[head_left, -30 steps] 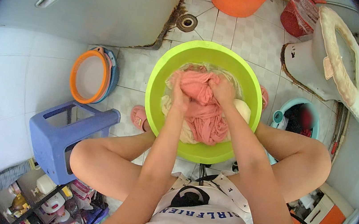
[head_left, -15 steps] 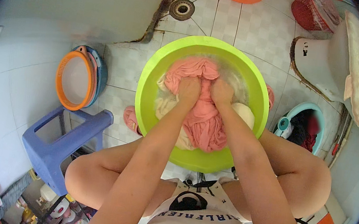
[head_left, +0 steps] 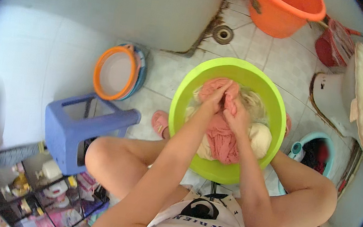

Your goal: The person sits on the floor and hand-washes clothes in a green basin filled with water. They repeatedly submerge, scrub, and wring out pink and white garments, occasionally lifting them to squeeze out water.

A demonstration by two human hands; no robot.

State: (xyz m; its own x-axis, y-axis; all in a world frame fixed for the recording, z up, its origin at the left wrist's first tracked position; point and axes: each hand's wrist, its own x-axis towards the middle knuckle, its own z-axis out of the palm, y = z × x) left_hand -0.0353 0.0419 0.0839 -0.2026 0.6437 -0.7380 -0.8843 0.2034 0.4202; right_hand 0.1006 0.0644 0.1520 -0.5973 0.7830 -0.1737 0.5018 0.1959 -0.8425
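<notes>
A wet pink cloth [head_left: 222, 139] lies bunched in a lime-green basin [head_left: 188, 80], partly in cloudy water. Cream-coloured cloth [head_left: 260, 140] shows around and beneath it. My left hand [head_left: 214, 98] is closed on the upper part of the pink cloth. Close beside it on the right, my right hand [head_left: 238, 119] grips a raised fold of the same cloth. The palms face each other with a small gap between them. Some fingertips are hidden by the folds.
A blue plastic stool [head_left: 65, 122] and stacked basins with an orange rim [head_left: 97, 73] stand on the left. An orange tub [head_left: 281, 17] is at the back, near a floor drain [head_left: 223, 34]. To the right are a toilet [head_left: 333, 98] and a light-blue bucket of dark clothes [head_left: 331, 152].
My hands have lifted from pressing down into the pink cloth and now hold a fold up between them, turned toward each other. The whole view has shifted, so the basin appears farther right and lower.
</notes>
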